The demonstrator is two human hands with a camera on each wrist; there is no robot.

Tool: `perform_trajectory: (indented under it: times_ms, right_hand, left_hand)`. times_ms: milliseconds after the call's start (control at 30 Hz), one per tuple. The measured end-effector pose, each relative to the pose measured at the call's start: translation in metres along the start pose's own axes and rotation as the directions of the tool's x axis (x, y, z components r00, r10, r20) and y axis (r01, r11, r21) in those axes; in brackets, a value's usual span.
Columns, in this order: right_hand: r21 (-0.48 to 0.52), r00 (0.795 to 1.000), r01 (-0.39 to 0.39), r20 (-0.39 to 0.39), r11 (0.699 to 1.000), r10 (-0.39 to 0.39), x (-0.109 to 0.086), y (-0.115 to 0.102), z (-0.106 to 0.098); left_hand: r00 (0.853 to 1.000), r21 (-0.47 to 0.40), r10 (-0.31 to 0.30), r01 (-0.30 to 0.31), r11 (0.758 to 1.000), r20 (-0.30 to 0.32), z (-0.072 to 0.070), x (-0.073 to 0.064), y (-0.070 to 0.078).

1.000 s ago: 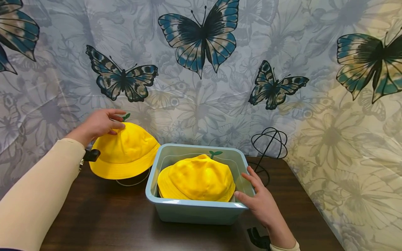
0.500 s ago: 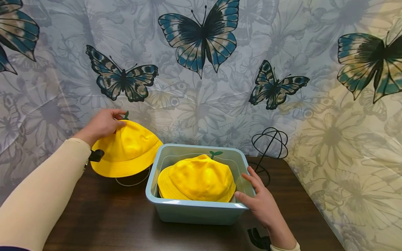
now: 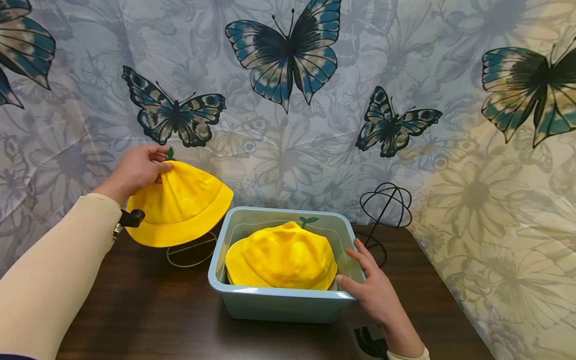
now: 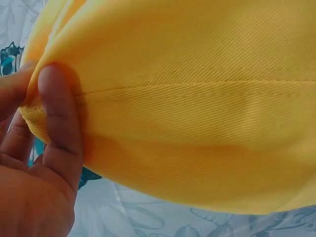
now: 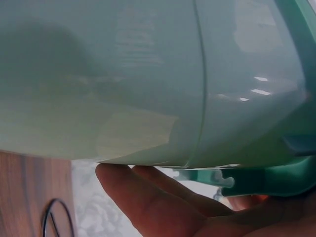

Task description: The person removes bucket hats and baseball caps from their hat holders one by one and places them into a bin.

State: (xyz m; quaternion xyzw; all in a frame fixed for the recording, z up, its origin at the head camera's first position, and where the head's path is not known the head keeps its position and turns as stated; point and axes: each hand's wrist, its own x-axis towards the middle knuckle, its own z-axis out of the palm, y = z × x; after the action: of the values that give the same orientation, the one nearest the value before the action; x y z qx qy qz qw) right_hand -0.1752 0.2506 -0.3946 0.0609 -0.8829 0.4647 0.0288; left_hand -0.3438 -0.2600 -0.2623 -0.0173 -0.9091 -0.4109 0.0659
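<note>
At the left of the head view, my left hand (image 3: 141, 170) pinches the crown of a yellow bucket hat (image 3: 193, 192) with a green sprout (image 3: 170, 154) on top. In the left wrist view the thumb (image 4: 59, 106) presses the cloth from one side, fingers behind it. The hat hangs tilted above a wire hat stand (image 3: 191, 252), mostly hidden by hat and bin. A second yellow hat (image 3: 283, 255) sits inside the pale blue-green plastic bin (image 3: 283, 305). My right hand (image 3: 375, 290) holds the bin's right rim; fingers (image 5: 148, 197) touch its outer wall in the right wrist view.
A black wire hat stand (image 3: 386, 205) stands bare behind the bin at the right. The dark wooden table (image 3: 157, 315) ends at a right edge. A butterfly-printed cloth (image 3: 288, 150) hangs close behind everything.
My left hand has closed its fingers on the hat's crown and raised it, uncovering more of the stand's base ring. Right hand, bin and second hat stay put.
</note>
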Motion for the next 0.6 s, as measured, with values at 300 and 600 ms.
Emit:
perform_trajectory:
  times_ms: [300, 600]
  right_hand:
    - [0.001, 1.000, 0.000, 0.004, 1.000, -0.001, 0.000, 0.001, 0.001]
    - [-0.002, 1.000, -0.011, 0.007, 1.000, 0.011, 0.000, 0.001, 0.000]
  left_hand:
    - [1.000, -0.033, 0.011, -0.011, 0.999, -0.016, -0.008, -0.003, 0.010]
    - [0.997, -0.064, 0.026, -0.030, 0.998, -0.066, -0.020, -0.005, 0.027]
